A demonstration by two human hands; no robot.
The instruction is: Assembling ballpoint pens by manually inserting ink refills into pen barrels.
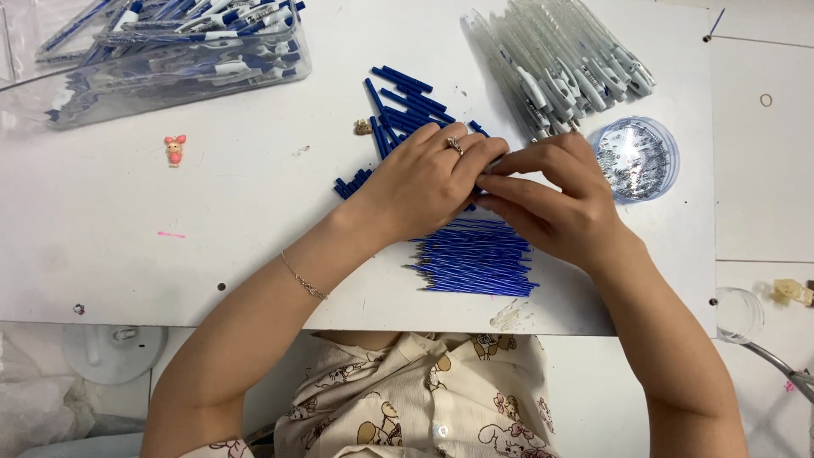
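White desk, crowded toward its far edge. Left hand and right hand meeting mid-desk, fingers pinched on a small grey pen part. Risks, likely: thin blue refills rolling off the near edge if nudged; round clear lid of tiny springs tipped by an elbow.

A flat white worktable with small screw holes spreads under even, bright light. Beyond the right hand, a second white tabletop adjoins it.
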